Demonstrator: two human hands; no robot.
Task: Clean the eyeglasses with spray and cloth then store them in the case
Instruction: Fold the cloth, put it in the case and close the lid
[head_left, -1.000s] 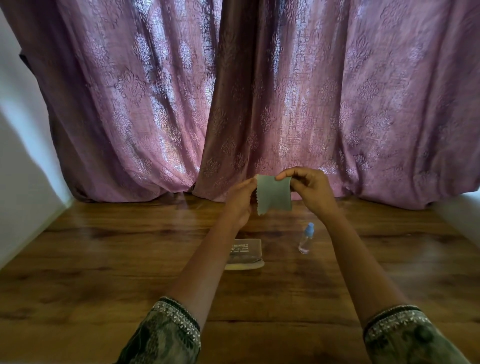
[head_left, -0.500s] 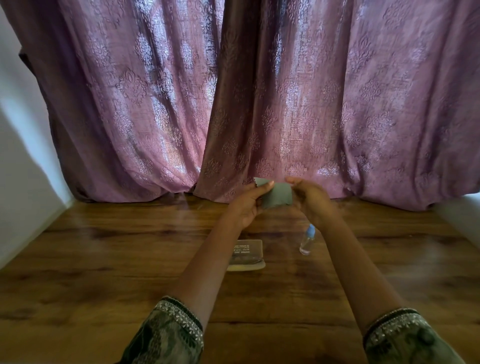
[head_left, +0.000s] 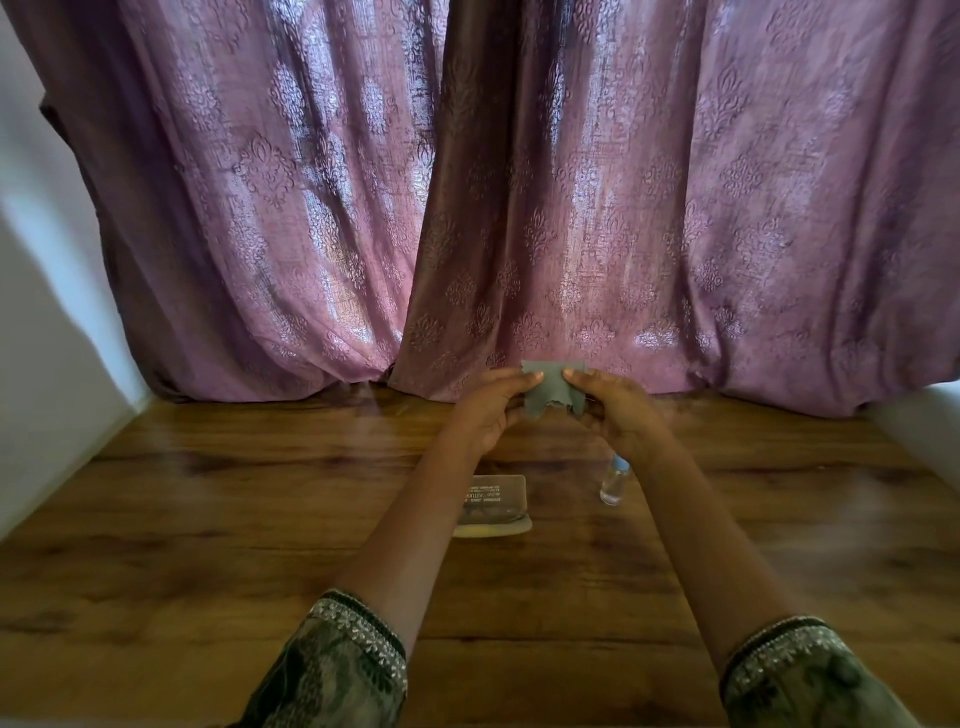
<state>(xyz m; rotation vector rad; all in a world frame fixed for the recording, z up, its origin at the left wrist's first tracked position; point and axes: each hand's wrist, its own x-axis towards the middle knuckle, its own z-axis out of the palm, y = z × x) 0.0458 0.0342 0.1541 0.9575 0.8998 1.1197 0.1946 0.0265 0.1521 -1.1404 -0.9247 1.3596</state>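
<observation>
Pinching cloth (head_left: 551, 395) w/ both hands, left hand (head_left: 493, 405) & right hand (head_left: 613, 408); fold flat, edges aligned, grip light.

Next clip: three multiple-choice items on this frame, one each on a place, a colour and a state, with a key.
1. Where is the spray bottle?
A. right of the case, on the wooden surface
B. inside the case
C. in a hand
2. What colour is its cap?
A. red
B. blue
C. black
3. The cloth is:
A. dropped beside the bottle
B. draped over the case
C. pinched by the left hand and right hand
Key: 1 A, it stands beside the case; 2 B, its top is light blue; 3 C, both hands pinch its upper edge.
</observation>
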